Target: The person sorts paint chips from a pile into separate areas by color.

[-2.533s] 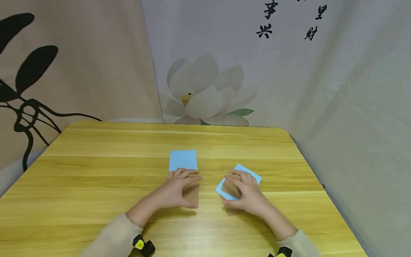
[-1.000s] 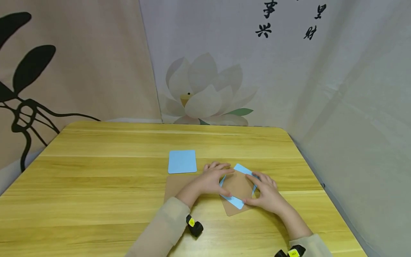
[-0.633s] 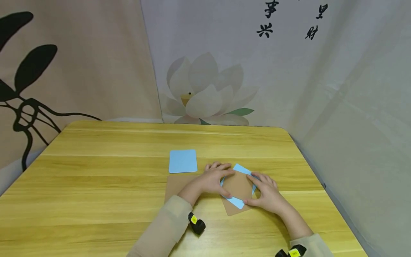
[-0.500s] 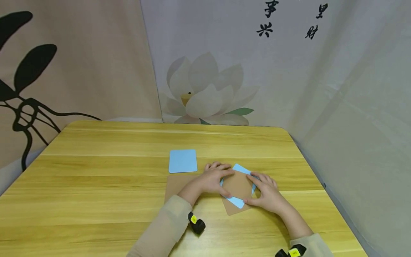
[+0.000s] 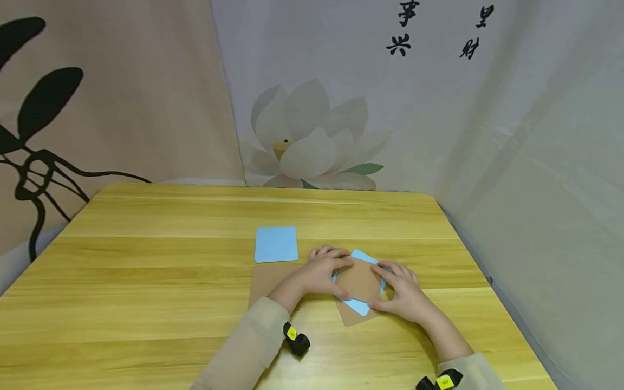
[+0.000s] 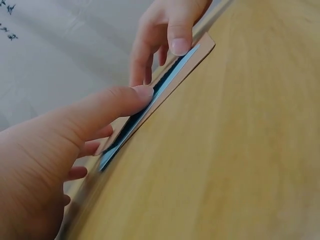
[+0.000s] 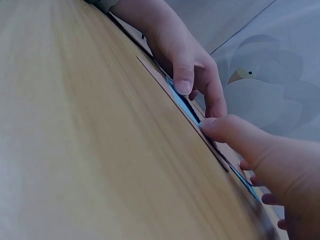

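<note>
In the head view, a brown square card [image 5: 359, 280] lies on a turned light-blue card [image 5: 357, 306], with another brown card [image 5: 358, 318] under both. My left hand [image 5: 324, 274] holds the left side of the top brown card, thumb at its near corner and index finger at its far one. On the opposite side my right hand [image 5: 401, 290] holds it the same way. From the left wrist view, both thumbs rest at the near edges of the slim blue card [image 6: 172, 75] and brown layers. Farther left sit a separate blue square [image 5: 276, 245] and a brown card [image 5: 269, 279], partly behind my left forearm.
A yellow wood-grain table [image 5: 146, 281] carries all the cards. Behind it hang cloth backdrops [image 5: 439, 124] with a printed lotus and dark leaves. Small black wrist cameras [image 5: 297, 341] sit on both sleeves.
My left hand has moved right from the left brown card to the stack. My right hand has shifted slightly right and down. During the last second both have stayed nearly still.
</note>
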The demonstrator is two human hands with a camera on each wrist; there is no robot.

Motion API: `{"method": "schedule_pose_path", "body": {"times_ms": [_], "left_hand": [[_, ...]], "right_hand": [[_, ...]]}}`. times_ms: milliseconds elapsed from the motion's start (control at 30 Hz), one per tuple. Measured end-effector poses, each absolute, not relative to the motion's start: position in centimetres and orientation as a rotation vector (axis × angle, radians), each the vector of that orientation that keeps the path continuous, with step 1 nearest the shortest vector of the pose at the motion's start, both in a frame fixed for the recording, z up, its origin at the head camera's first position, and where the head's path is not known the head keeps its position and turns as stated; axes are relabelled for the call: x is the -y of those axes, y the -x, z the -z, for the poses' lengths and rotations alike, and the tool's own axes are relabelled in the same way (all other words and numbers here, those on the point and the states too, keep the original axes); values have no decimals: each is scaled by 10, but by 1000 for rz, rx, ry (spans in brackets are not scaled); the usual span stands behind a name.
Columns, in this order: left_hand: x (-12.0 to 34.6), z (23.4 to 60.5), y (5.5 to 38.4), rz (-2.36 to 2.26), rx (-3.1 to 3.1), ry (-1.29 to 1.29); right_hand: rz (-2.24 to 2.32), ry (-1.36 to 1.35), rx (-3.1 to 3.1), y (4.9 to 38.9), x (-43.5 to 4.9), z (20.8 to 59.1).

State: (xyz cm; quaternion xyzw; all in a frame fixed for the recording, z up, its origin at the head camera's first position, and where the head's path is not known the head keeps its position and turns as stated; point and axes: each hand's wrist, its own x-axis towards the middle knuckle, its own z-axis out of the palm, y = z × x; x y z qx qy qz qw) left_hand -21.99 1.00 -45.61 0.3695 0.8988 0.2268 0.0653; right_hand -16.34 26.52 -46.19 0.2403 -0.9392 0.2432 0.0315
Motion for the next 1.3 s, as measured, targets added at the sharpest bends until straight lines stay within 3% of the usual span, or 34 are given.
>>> {"method": "schedule_pose_path", "body": {"times_ms": [667,1300], "left_hand": [[1,451,209,-756,-2786,-1157],[48,455,189,-811,-2881,-1159]], "right_hand": [[-825,-833,2823,165,-261,458],[-877,-957,2769,165,-219,463]]}}
